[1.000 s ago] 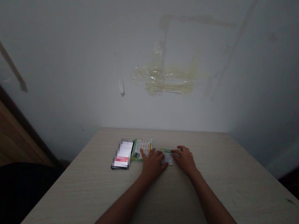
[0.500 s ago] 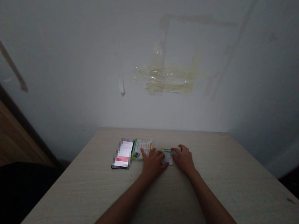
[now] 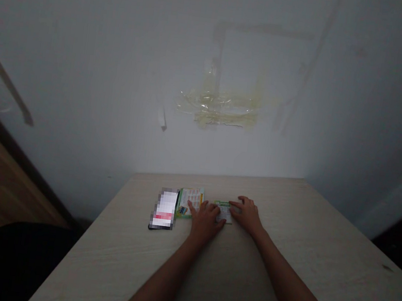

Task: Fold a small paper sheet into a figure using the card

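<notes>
Dark shape at far left: a black, rounded form (image 3: 15, 259), perhaps a chair, beside the table's left edge.
Phone: lies on the table (image 3: 318, 272), screen up and blurred out, right beside the booklet; whether they touch I cannot tell.
Booklet: green-edged, printed, flat just right of the phone (image 3: 165, 207); its near right corner is hidden by the left hand.
Left hand: the left hand (image 3: 205, 221) lies palm down, fingers spread, one over the booklet (image 3: 188, 198), others over the small card's left part; no grip shows.
Small card: flat between the hands, green band along its far edge, the left side of the card (image 3: 224, 213) covered.
Right hand: fingers of the right hand (image 3: 247, 214) are loosely parted, tips at the card's right edge; whether they pinch it I cannot tell.
Change: over the last second both hands keep their places, so the card stays put; only the view tips slightly.
Wall: yellowed tape (image 3: 224, 107) beyond the table, blocking nothing.
</notes>
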The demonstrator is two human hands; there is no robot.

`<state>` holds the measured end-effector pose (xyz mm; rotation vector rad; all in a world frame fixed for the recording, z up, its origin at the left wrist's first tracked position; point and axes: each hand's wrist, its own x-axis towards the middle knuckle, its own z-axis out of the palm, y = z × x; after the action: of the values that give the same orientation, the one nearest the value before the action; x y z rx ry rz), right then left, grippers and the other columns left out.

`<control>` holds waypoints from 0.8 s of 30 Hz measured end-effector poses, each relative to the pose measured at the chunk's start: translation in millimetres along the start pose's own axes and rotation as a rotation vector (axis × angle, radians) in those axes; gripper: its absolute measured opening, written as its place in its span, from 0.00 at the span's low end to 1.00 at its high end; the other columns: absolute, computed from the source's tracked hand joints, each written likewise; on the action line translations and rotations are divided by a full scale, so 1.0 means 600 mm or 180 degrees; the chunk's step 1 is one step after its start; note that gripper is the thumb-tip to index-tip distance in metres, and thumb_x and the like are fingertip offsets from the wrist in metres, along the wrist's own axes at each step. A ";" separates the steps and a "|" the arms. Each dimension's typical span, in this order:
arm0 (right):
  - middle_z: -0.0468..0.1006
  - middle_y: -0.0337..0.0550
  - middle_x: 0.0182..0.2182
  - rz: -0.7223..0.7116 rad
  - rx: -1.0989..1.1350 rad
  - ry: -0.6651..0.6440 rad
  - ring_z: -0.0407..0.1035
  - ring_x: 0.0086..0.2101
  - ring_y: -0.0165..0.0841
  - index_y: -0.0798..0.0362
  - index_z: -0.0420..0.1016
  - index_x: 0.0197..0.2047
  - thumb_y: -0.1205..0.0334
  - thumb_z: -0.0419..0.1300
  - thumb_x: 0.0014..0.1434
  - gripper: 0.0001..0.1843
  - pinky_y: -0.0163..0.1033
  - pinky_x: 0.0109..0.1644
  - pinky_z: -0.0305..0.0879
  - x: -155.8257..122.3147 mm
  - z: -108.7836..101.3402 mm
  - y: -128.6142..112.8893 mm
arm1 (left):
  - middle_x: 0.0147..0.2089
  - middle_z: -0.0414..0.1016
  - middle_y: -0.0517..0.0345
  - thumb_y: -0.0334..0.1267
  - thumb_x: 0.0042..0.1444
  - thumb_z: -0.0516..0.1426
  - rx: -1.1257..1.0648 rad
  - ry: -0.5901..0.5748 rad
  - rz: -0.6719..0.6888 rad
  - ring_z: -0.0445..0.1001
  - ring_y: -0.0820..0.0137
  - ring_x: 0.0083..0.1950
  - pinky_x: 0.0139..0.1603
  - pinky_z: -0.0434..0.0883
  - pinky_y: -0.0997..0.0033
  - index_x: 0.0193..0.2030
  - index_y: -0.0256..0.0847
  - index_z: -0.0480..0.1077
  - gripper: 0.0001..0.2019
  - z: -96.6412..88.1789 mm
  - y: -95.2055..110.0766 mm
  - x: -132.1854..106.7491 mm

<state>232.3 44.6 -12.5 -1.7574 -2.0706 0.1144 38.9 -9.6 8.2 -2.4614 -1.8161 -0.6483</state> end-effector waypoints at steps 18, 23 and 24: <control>0.66 0.46 0.60 -0.0301 0.0310 -0.0336 0.59 0.59 0.44 0.38 0.76 0.54 0.53 0.67 0.51 0.25 0.51 0.62 0.56 -0.001 -0.003 0.027 | 0.54 0.75 0.57 0.53 0.57 0.58 -0.0077 0.0062 0.0012 0.59 0.51 0.65 0.61 0.21 0.21 0.50 0.52 0.71 0.17 0.007 -0.005 0.000; 0.65 0.47 0.62 -0.0413 0.0392 -0.0438 0.58 0.60 0.44 0.39 0.75 0.55 0.53 0.68 0.49 0.27 0.51 0.62 0.56 -0.008 -0.009 0.032 | 0.54 0.75 0.57 0.53 0.57 0.58 -0.0074 0.0075 0.0011 0.59 0.51 0.65 0.61 0.22 0.21 0.50 0.52 0.71 0.17 0.007 -0.006 0.000; 0.64 0.47 0.62 -0.0437 0.0398 -0.0463 0.58 0.60 0.44 0.39 0.75 0.55 0.53 0.68 0.49 0.28 0.51 0.63 0.55 -0.010 -0.010 0.033 | 0.54 0.75 0.57 0.53 0.57 0.58 -0.0078 0.0076 0.0016 0.59 0.50 0.65 0.61 0.22 0.21 0.50 0.52 0.71 0.17 0.007 -0.006 0.000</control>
<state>253.3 41.7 -14.8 -1.5696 -2.2276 0.3326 37.0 -7.5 3.8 -2.4615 -1.8040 -0.7007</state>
